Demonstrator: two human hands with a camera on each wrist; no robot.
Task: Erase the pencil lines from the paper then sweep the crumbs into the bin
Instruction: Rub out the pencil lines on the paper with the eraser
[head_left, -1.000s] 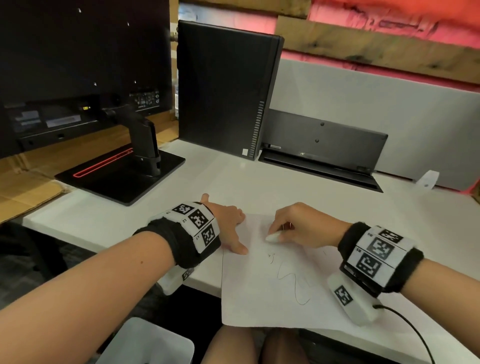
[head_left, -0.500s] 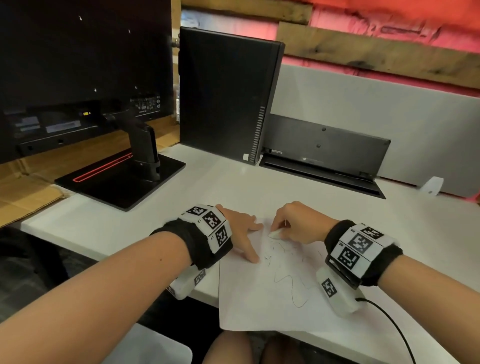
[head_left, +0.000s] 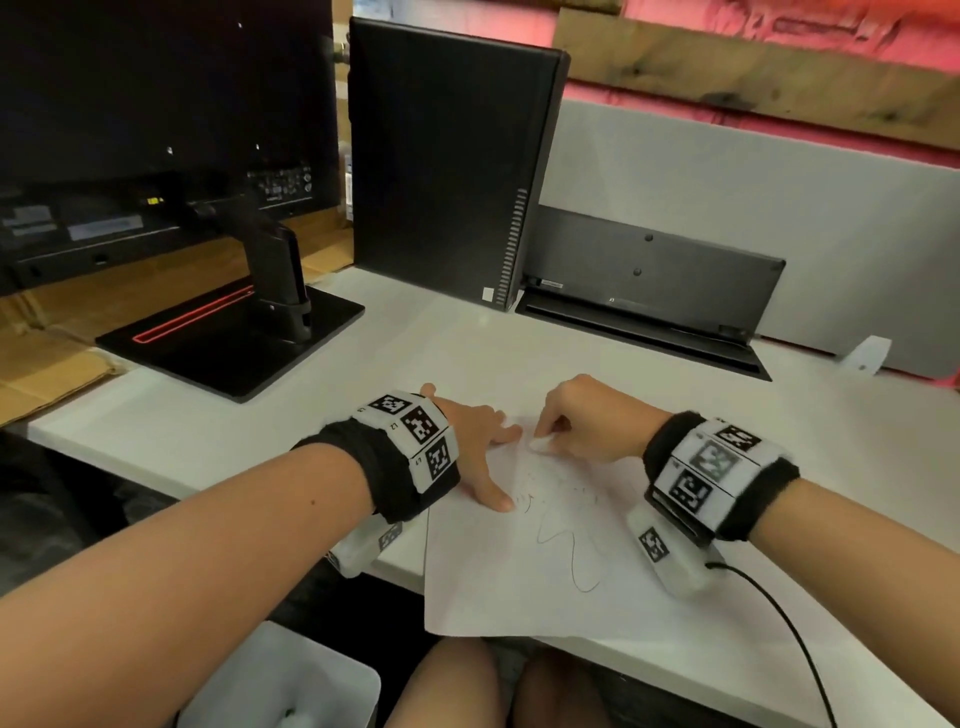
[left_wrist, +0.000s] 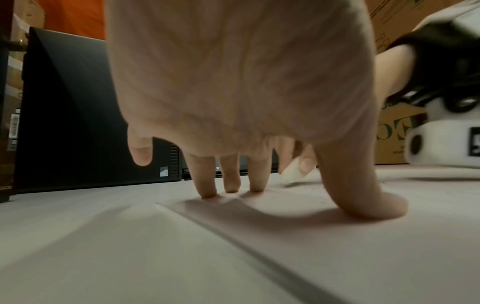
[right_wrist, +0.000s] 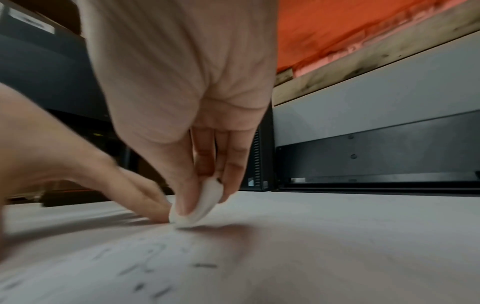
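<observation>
From the head we look down over the surface (head_left: 311, 410); both wrist views skim it close, sharing the paper (head_left: 519, 587).

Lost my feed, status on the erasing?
Left hand flat, pinning paper. Right hand pinching eraser on paper. Pencil squiggle remains. Nothing blocking.

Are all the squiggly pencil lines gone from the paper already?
No, a long wavy pencil line still shows on the paper, nearer the person than the eraser pinched in the right hand.
</observation>
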